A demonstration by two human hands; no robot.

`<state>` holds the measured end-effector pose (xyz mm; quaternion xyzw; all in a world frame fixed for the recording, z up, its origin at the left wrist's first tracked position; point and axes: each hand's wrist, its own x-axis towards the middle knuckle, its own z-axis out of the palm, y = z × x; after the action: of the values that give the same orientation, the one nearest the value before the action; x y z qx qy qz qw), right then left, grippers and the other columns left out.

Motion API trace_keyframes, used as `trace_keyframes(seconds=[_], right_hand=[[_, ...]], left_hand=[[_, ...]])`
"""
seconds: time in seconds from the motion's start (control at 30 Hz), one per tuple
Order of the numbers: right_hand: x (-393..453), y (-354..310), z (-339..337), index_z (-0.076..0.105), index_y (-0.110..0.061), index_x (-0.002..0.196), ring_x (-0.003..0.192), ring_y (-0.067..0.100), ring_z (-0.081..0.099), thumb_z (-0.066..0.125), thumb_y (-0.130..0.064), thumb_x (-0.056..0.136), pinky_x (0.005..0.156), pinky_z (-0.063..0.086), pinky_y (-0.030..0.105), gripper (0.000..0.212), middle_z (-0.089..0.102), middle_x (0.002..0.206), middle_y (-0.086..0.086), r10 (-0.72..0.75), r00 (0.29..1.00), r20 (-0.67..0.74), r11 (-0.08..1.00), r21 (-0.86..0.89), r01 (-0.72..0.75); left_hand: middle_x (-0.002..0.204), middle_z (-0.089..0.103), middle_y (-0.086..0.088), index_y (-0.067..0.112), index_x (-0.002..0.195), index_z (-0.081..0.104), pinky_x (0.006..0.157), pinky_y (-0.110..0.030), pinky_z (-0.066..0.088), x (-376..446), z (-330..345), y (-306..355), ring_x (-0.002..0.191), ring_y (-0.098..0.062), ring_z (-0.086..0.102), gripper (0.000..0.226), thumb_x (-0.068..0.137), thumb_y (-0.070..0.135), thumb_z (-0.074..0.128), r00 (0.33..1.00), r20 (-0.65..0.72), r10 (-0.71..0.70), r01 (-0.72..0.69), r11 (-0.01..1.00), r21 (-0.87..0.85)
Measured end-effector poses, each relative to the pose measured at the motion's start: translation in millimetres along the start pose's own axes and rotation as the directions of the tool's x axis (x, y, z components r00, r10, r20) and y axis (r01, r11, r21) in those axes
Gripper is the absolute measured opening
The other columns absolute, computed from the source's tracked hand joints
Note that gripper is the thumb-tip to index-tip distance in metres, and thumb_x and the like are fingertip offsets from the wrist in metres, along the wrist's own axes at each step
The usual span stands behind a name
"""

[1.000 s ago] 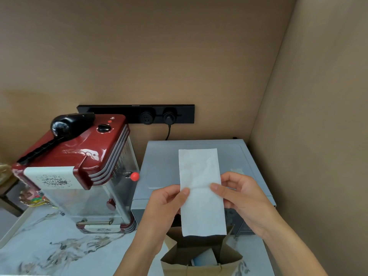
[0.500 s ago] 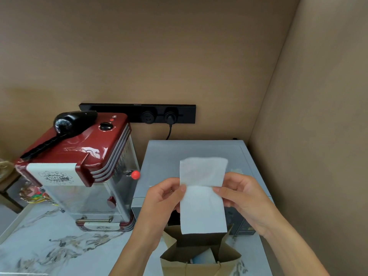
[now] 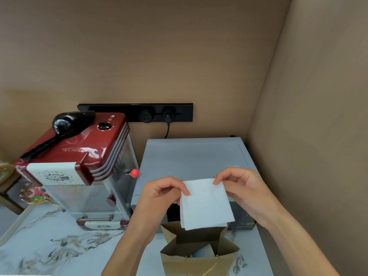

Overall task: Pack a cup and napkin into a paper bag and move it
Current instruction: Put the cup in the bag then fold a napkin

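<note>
Napkin (image 3: pixel 206 204) is now doubled over: a second ago it hung as one long strip, and its top half has since been brought down over the front, so it is a squat, near-square piece. That looks to me like the last shaping before it goes in, since a folded piece should drop through the bag's mouth without catching on the sides.

Both hands grasp it at the fold. The left hand (image 3: pixel 159 198) pinches the upper left corner between thumb and fingers; the right hand (image 3: pixel 245 193) pinches the upper right corner the same way. So the napkin hangs below the two grips and between them, its loose lower edge free.

Taking the bag (image 3: pixel 199 253) as the mark: the napkin is straight above its open mouth, the lower edge near the back rim, though I cannot tell whether they touch. Inside the bag a pale shape shows, likely the cup (image 3: pixel 203 252), though only a little of it is visible. The bag stands upright on the marble bench (image 3: pixel 59 250). Behind the bag sits a grey microwave (image 3: pixel 191 156), and off to the bag's left a red popcorn machine (image 3: pixel 79 160).
</note>
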<state>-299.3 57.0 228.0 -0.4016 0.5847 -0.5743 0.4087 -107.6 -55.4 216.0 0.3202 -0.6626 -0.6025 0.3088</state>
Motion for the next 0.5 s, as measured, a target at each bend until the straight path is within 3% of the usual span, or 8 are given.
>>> trace_keyframes(seconds=[0.2,0.37,0.5], right_hand=[[-4,0,0,0.081,-0.013,0.079,0.096,0.014,0.072,0.05,0.005,0.097,0.069,0.057,0.021,0.04,0.077,0.093,0.001,0.005,1.0,-0.018,0.999,0.033,-0.004],[-8,0,1,0.078,-0.018,0.085,0.09,0.015,0.074,0.07,-0.01,0.089,0.069,0.057,0.02,0.012,0.078,0.091,-0.001,-0.065,0.996,-0.061,0.996,-0.071,0.06],[-11,0,2,0.076,-0.026,0.085,0.088,0.016,0.074,0.076,-0.009,0.084,0.07,0.057,0.02,0.017,0.077,0.089,-0.002,-0.092,0.992,-0.081,0.99,-0.118,0.082]], left_hand=[[0.085,0.07,0.021,0.024,0.066,0.074,0.061,-0.009,0.052,-2,-1,3,0.09,0.009,0.063,0.041,0.094,0.001,0.057,1.0,-0.01,-0.016,0.016,1.0,0.001],[0.087,0.072,0.015,0.022,0.069,0.073,0.063,-0.013,0.055,-3,0,1,0.092,0.004,0.066,0.037,0.095,0.002,0.056,1.0,-0.012,-0.022,0.022,1.0,-0.018],[0.087,0.073,0.01,0.022,0.068,0.07,0.063,-0.015,0.055,-3,2,-2,0.093,-0.001,0.068,0.039,0.097,0.002,0.053,0.999,-0.004,-0.049,0.049,0.999,-0.016]])
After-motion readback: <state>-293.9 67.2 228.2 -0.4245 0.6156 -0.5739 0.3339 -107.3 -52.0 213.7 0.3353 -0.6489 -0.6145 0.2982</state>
